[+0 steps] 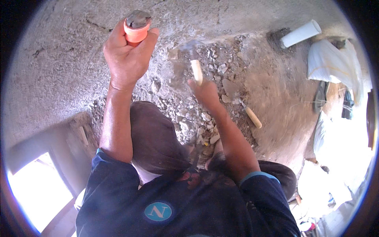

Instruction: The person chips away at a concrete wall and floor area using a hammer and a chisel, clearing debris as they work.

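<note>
My left hand (130,59), raised at the upper left in front of the rough grey wall, is wrapped round a chisel (138,19). The chisel has an orange grip and a worn grey metal end facing up; its lower part is hidden. Lower and to the right, my right hand (206,94) is closed on the pale handle of a hammer (196,71). The hammer's head is smeared by motion above the rubble, apart from the chisel. Beside my right hand, a trowel (252,117) with a wooden handle lies on the debris.
Broken stone and rubble (209,59) cover the ground along the wall. A white pipe (302,34) sticks out at the upper right, near a white sack (335,59). A bright opening (39,189) is at the lower left. My bent knee (154,134) is beneath my left forearm.
</note>
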`<state>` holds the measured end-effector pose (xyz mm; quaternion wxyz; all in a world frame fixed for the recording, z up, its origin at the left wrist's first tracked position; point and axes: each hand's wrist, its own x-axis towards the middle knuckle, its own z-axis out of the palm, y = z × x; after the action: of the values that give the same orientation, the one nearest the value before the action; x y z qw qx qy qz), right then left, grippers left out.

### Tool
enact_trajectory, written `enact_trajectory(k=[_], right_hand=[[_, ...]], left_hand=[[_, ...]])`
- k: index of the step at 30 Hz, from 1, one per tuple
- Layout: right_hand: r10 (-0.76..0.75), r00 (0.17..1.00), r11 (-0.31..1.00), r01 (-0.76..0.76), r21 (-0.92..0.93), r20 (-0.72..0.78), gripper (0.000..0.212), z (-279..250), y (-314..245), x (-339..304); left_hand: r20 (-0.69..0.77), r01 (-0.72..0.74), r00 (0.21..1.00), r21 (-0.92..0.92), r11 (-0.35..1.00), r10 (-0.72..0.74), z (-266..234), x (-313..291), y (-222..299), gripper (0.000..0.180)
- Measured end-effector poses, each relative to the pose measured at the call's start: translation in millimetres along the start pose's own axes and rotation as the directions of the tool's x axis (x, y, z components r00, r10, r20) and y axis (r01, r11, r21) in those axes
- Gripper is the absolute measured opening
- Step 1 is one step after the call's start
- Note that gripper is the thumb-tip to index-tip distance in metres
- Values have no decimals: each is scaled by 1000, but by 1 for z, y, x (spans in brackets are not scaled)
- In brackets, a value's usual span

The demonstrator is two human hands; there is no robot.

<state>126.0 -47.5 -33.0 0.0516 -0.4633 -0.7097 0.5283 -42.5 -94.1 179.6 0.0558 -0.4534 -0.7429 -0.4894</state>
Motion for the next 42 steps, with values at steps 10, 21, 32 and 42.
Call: enact_trajectory(k=[10, 21, 32, 42], right_hand=[[-455, 891, 881, 451, -142, 8, 27, -53, -112, -26], [-263, 918, 705, 394, -590, 298, 21, -34, 2, 38], [-301, 895, 641, 446, -625, 331, 14, -32, -14, 77], [-790, 525, 434, 844, -315, 316, 7, 13, -91, 22]], left_hand=[[-430, -374, 876, -325, 869, 216, -29, 13, -12, 15], [-466, -362, 846, -149, 920, 258, -68, 8, -13, 16], [-604, -453, 714, -11, 891, 356, -111, -16, 39, 19], [-624, -543, 621, 94, 835, 474, -137, -23, 44, 16]])
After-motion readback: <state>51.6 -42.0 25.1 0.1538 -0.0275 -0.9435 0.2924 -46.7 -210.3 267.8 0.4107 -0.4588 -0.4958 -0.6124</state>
